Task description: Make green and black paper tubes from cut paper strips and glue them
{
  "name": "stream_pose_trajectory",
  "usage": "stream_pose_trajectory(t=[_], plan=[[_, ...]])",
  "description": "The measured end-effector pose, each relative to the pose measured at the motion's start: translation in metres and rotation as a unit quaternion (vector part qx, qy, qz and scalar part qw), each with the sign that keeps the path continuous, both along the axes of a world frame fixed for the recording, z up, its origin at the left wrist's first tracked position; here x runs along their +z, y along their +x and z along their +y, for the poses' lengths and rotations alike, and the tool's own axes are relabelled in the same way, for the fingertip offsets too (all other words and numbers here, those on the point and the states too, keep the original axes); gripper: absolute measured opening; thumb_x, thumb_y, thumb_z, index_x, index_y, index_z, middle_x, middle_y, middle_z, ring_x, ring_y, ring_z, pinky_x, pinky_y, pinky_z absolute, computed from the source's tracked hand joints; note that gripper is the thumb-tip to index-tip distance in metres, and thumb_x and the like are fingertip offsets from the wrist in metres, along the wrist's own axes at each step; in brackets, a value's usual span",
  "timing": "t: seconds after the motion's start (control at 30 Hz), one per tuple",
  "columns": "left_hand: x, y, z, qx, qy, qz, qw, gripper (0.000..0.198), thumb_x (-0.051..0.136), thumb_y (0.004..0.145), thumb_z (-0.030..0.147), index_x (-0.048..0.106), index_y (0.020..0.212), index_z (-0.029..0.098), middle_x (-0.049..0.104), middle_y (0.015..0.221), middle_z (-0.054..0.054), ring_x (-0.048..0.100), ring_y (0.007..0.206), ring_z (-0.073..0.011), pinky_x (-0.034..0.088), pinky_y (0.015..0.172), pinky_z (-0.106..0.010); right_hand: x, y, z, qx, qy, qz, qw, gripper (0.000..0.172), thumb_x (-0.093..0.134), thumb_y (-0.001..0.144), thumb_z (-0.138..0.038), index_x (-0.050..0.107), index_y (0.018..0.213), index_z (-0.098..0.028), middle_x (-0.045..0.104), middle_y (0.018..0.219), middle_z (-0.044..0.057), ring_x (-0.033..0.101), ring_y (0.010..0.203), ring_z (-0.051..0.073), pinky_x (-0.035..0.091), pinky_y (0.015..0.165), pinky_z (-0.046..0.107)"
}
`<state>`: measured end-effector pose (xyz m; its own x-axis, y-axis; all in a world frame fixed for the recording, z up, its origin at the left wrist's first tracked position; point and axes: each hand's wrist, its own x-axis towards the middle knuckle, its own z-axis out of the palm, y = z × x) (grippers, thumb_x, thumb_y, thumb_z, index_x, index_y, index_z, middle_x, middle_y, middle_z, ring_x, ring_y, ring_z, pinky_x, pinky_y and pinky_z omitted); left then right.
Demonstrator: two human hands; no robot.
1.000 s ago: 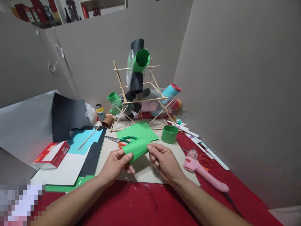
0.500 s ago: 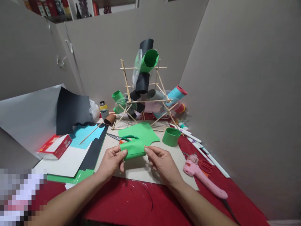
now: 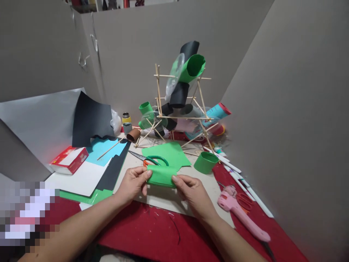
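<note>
Both hands hold a rolled piece of green paper (image 3: 162,175) low over a beige board (image 3: 163,198). My left hand (image 3: 133,183) pinches its left end between thumb and fingers. My right hand (image 3: 192,193) grips its right end, fingers curled under. A flat green sheet (image 3: 170,153) lies just behind the roll, with green-handled scissors (image 3: 147,159) partly under it. A finished green paper ring (image 3: 205,162) stands to the right.
A wooden-stick frame (image 3: 177,105) carrying green, black and grey paper tubes stands at the back. A pink glue gun (image 3: 240,214) and glue sticks (image 3: 231,168) lie right. Black, blue, white paper sheets (image 3: 100,163) and a red box (image 3: 69,160) lie left. Grey partition walls surround the red table.
The green roll was turned from tilted to nearly level and lowered slightly toward the board. The camera view shifted left, so everything sits further right in the picture.
</note>
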<state>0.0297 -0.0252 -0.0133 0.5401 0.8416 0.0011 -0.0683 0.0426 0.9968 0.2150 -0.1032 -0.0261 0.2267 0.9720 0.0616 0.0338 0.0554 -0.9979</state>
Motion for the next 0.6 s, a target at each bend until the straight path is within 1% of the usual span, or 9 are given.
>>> stream_pose_trajectory(t=[0.1, 0.13, 0.2, 0.27, 0.3, 0.33, 0.47, 0.5, 0.6], plan=[[0.0003, -0.0007, -0.0003, -0.019, -0.006, -0.009, 1.000, 0.041, 0.066, 0.079, 0.053, 0.063, 0.073, 0.012, 0.054, 0.050, 0.004, 0.045, 0.032, -0.0044, 0.025, 0.036, -0.016, 0.0000, -0.0002, -0.0003, -0.021, 0.005, -0.004, 1.000, 0.045, 0.069, 0.077, -0.052, 0.054, 0.054, -0.017, 0.033, 0.047, -0.005, 0.027, 0.047, 0.009, 0.018, 0.046, 0.026], [0.0003, -0.0008, -0.0005, -0.028, -0.011, -0.010, 1.000, 0.041, 0.066, 0.079, 0.053, 0.064, 0.076, 0.012, 0.056, 0.052, 0.004, 0.045, 0.032, -0.0042, 0.025, 0.036, -0.016, -0.0005, -0.0004, -0.0002, -0.029, 0.004, 0.002, 1.000, 0.044, 0.070, 0.076, -0.052, 0.055, 0.054, -0.017, 0.033, 0.047, -0.005, 0.026, 0.047, 0.009, 0.017, 0.046, 0.026], [0.0004, -0.0008, -0.0010, -0.045, -0.027, -0.009, 0.999, 0.040, 0.068, 0.078, 0.052, 0.065, 0.088, 0.013, 0.059, 0.056, 0.003, 0.048, 0.034, -0.0052, 0.028, 0.037, -0.016, -0.0023, -0.0007, 0.0003, -0.045, 0.005, 0.022, 0.999, 0.043, 0.071, 0.075, -0.052, 0.054, 0.054, -0.017, 0.032, 0.046, -0.006, 0.025, 0.047, 0.009, 0.017, 0.046, 0.026], [0.0000, -0.0010, -0.0014, -0.061, -0.040, -0.009, 0.997, 0.045, 0.072, 0.075, 0.049, 0.064, 0.103, 0.015, 0.060, 0.057, 0.003, 0.051, 0.035, -0.0072, 0.032, 0.038, -0.016, -0.0048, -0.0006, 0.0011, -0.058, 0.007, 0.041, 0.997, 0.045, 0.071, 0.074, -0.052, 0.052, 0.052, -0.018, 0.032, 0.045, -0.006, 0.025, 0.046, 0.009, 0.017, 0.046, 0.026], [-0.0004, -0.0011, -0.0016, -0.068, -0.042, -0.010, 0.997, 0.047, 0.073, 0.074, 0.048, 0.063, 0.107, 0.015, 0.060, 0.056, 0.004, 0.052, 0.036, -0.0078, 0.033, 0.039, -0.017, -0.0061, -0.0003, 0.0015, -0.061, 0.008, 0.049, 0.997, 0.045, 0.072, 0.074, -0.052, 0.051, 0.052, -0.018, 0.033, 0.044, -0.006, 0.025, 0.045, 0.009, 0.017, 0.045, 0.026], [-0.0010, -0.0012, -0.0017, -0.073, -0.040, -0.013, 0.996, 0.048, 0.073, 0.074, 0.048, 0.064, 0.106, 0.014, 0.060, 0.055, 0.004, 0.052, 0.036, -0.0080, 0.033, 0.039, -0.017, -0.0072, 0.0000, 0.0019, -0.060, 0.007, 0.055, 0.997, 0.045, 0.072, 0.074, -0.051, 0.051, 0.052, -0.018, 0.033, 0.044, -0.006, 0.026, 0.045, 0.009, 0.017, 0.045, 0.026], [-0.0039, -0.0016, -0.0016, -0.073, -0.009, -0.017, 0.997, 0.041, 0.069, 0.077, 0.051, 0.066, 0.092, 0.013, 0.060, 0.056, 0.002, 0.053, 0.038, -0.0070, 0.030, 0.040, -0.016, -0.0088, 0.0004, 0.0028, -0.047, 0.012, 0.065, 0.997, 0.040, 0.073, 0.075, -0.048, 0.054, 0.056, -0.018, 0.033, 0.048, -0.006, 0.026, 0.047, 0.009, 0.018, 0.045, 0.025], [-0.0045, -0.0018, -0.0016, -0.071, -0.004, -0.019, 0.997, 0.040, 0.069, 0.077, 0.050, 0.065, 0.092, 0.013, 0.060, 0.056, 0.002, 0.053, 0.038, -0.0072, 0.030, 0.040, -0.015, -0.0084, 0.0002, 0.0029, -0.047, 0.016, 0.065, 0.997, 0.039, 0.073, 0.074, -0.048, 0.055, 0.057, -0.018, 0.033, 0.050, -0.006, 0.027, 0.047, 0.009, 0.018, 0.046, 0.025], [-0.0055, -0.0026, -0.0022, -0.069, 0.003, -0.024, 0.997, 0.038, 0.067, 0.080, 0.048, 0.059, 0.100, 0.016, 0.059, 0.055, 0.005, 0.055, 0.039, -0.0081, 0.033, 0.041, -0.015, -0.0072, -0.0004, 0.0031, -0.051, 0.026, 0.067, 0.996, 0.038, 0.075, 0.074, -0.045, 0.055, 0.057, -0.017, 0.034, 0.055, -0.006, 0.028, 0.049, 0.009, 0.019, 0.045, 0.025]])
